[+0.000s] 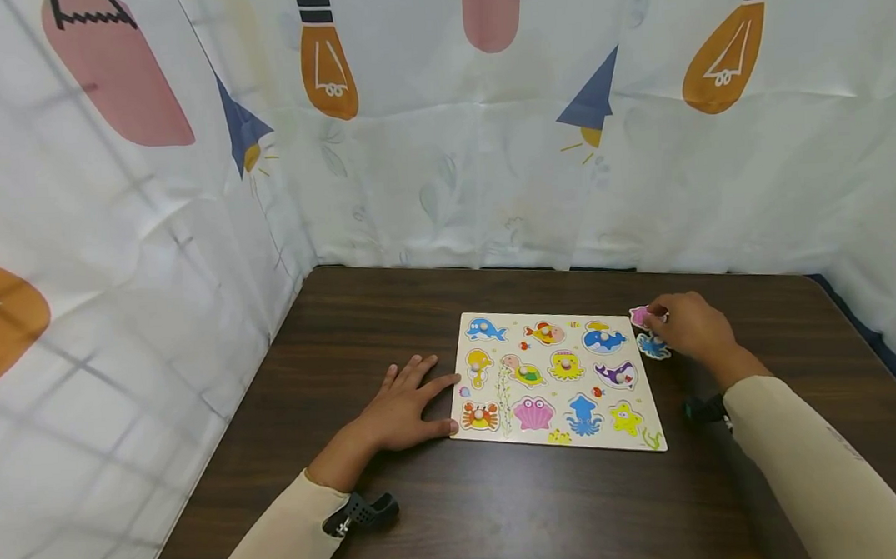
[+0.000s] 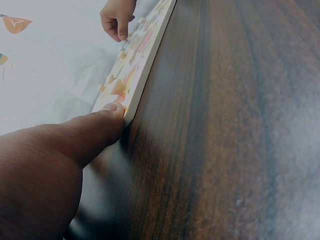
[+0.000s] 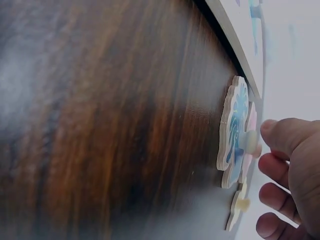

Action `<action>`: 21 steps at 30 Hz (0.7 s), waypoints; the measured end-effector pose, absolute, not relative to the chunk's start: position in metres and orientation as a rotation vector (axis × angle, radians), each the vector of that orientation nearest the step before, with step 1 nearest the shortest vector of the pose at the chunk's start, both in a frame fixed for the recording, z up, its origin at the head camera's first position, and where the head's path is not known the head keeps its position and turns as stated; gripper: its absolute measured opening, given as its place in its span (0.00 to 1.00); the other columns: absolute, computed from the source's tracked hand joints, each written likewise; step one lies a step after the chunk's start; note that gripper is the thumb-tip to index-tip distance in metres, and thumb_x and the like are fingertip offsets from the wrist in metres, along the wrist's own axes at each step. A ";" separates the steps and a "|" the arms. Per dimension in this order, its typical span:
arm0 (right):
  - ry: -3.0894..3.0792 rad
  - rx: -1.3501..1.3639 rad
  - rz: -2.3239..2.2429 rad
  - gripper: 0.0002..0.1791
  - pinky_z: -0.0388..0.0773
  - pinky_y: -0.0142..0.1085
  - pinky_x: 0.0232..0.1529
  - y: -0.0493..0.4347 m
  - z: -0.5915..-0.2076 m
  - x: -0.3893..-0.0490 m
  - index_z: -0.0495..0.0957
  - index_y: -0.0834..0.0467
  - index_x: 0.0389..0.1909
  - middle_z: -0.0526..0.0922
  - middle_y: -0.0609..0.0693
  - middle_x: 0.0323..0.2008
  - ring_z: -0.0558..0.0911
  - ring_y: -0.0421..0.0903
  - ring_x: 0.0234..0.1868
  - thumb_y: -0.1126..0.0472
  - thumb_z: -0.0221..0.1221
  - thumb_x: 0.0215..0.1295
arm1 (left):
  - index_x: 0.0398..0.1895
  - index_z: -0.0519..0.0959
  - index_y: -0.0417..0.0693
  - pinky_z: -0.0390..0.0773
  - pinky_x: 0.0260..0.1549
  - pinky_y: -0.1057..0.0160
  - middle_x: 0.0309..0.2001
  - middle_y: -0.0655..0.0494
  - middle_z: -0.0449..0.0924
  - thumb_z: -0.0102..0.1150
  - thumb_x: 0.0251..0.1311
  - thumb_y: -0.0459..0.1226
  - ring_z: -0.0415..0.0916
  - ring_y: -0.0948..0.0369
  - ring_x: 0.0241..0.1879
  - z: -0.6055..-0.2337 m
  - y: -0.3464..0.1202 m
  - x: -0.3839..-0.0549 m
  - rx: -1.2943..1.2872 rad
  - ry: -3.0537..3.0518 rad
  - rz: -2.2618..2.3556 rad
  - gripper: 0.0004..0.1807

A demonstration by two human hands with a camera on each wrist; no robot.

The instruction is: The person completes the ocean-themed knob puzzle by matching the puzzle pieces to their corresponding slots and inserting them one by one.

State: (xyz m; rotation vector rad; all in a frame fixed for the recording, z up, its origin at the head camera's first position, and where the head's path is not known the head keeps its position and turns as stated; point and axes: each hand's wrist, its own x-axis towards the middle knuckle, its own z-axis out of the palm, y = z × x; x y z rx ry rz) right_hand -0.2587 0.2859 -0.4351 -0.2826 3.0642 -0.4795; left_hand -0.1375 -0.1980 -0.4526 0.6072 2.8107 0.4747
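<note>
A wooden sea-animal puzzle board [image 1: 504, 320] lies on the table, filled with knobbed pieces such as an orange crab [image 1: 480, 416], a pink shell [image 1: 533, 412] and a yellow starfish [image 1: 626, 418]. My left hand [image 1: 401, 407] is spread flat beside its left edge, with the thumb [image 2: 112, 112] touching the near corner. Past the board's far right corner, my right hand [image 1: 690, 327] hovers over a pink piece [image 1: 638, 316], partly covering it. Thumb and fingertips [image 3: 270, 125] stand apart, close to the knobs. A blue piece [image 3: 237, 125] overlaps the pink one in the right wrist view.
Another knobbed piece [image 3: 236, 207] lies beside these in the right wrist view. The dark wooden table [image 1: 563, 516] meets a white patterned cloth [image 1: 451, 188] hanging along its back and left. Both wrists wear dark straps [image 1: 361, 513].
</note>
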 end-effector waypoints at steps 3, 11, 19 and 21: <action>3.051 -0.251 -0.469 0.22 0.80 0.60 0.42 0.286 -0.435 -0.261 0.80 0.65 0.55 0.83 0.65 0.51 0.80 0.61 0.48 0.51 0.60 0.75 | 0.78 0.64 0.69 0.36 0.74 0.38 0.82 0.49 0.47 0.58 0.62 0.68 0.37 0.46 0.81 -0.453 -0.198 -0.137 0.601 2.811 0.468 0.42; 3.026 -0.202 -0.443 0.20 0.81 0.55 0.36 0.281 -0.435 -0.264 0.79 0.67 0.53 0.83 0.61 0.42 0.79 0.56 0.39 0.53 0.59 0.75 | 0.78 0.64 0.70 0.35 0.74 0.39 0.82 0.49 0.47 0.58 0.62 0.67 0.37 0.47 0.81 -0.453 -0.197 -0.136 0.592 2.815 0.478 0.42; 3.060 -0.214 -0.448 0.18 0.80 0.57 0.38 0.281 -0.435 -0.265 0.79 0.68 0.53 0.83 0.63 0.43 0.79 0.56 0.38 0.56 0.60 0.75 | 0.78 0.64 0.69 0.35 0.74 0.38 0.81 0.49 0.47 0.58 0.63 0.67 0.37 0.46 0.81 -0.451 -0.197 -0.136 0.604 2.812 0.488 0.42; 3.076 -0.225 -0.459 0.18 0.79 0.58 0.39 0.281 -0.435 -0.265 0.79 0.68 0.53 0.83 0.64 0.44 0.79 0.58 0.41 0.56 0.60 0.75 | 0.78 0.64 0.69 0.35 0.74 0.38 0.81 0.49 0.47 0.58 0.63 0.67 0.37 0.46 0.80 -0.451 -0.197 -0.136 0.604 2.813 0.487 0.42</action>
